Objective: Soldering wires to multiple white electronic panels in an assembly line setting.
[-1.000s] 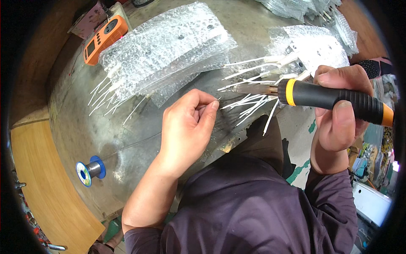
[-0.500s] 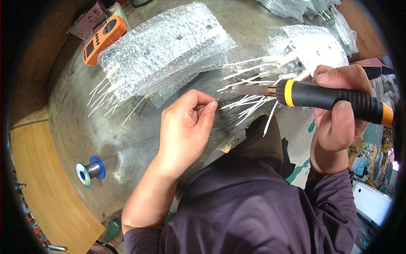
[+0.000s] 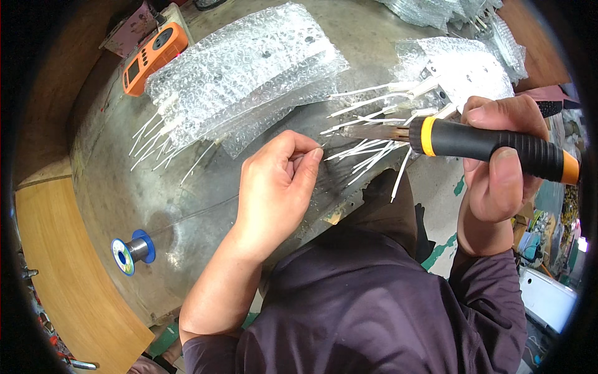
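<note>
My right hand (image 3: 498, 168) grips a soldering iron (image 3: 486, 142) with a black and orange handle, its metal tip pointing left over a fan of thin white wires (image 3: 367, 149). These wires stick out of a bubble-wrapped part (image 3: 461, 68) on the grey metal table (image 3: 124, 187). My left hand (image 3: 274, 187) is pinched at thumb and forefinger on a thin solder wire, close to the wire ends and the iron's tip. The solder wire runs left across the table to a blue spool (image 3: 132, 249).
A larger bubble-wrap bundle (image 3: 243, 68) with white wires poking out lies at the table's middle. An orange handheld meter (image 3: 152, 56) sits at the back left. More bubble-wrapped pieces (image 3: 448, 9) pile up at the far right. A wooden board (image 3: 68, 280) borders the left side.
The soldering iron's tip has edged slightly left toward my left hand's fingertips. My left hand has held its place.
</note>
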The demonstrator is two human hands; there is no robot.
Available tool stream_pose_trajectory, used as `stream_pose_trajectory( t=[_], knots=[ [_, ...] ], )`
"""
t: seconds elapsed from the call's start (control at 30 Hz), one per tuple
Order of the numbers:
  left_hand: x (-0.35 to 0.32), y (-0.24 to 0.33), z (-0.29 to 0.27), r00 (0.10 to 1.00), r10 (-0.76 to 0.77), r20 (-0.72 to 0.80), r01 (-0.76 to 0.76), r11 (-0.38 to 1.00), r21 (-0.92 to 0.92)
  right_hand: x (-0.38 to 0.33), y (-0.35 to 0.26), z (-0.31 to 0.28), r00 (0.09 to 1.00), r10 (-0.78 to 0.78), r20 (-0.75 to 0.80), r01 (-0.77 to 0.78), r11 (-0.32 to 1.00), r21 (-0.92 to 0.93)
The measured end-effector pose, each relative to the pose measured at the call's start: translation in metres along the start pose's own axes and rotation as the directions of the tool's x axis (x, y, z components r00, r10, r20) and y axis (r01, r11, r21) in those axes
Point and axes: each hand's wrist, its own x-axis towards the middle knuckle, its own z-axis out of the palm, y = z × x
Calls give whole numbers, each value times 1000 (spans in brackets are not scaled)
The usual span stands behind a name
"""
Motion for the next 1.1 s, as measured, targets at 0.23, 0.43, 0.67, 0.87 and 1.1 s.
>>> stream_pose_trajectory(
  t=[0.23, 0.43, 0.67, 0.87, 1.1],
  knots=[
    [1, 4, -1, 1000, -25, -12, 26, 999, 26, 0, 1, 1, 1000, -25, -7, 25, 1000, 1],
    [-1, 2, -4, 999, -36, -6, 36, 999, -19, -3, 5, -1, 998, -60, -28, 60, 998, -12],
    [0, 5, -10, 999, -31, 11, 31, 998, 63, 0, 3, -6, 994, -109, 10, 109, 993, -42],
    [0, 4, -11, 999, -24, 27, 22, 997, 71, -2, -2, 5, 1000, -10, -18, 10, 999, -39],
    [2, 7, -11, 994, -101, 52, 96, 992, 77, -3, -2, 10, 1000, 17, -9, -17, 1000, 26]
  ],
)
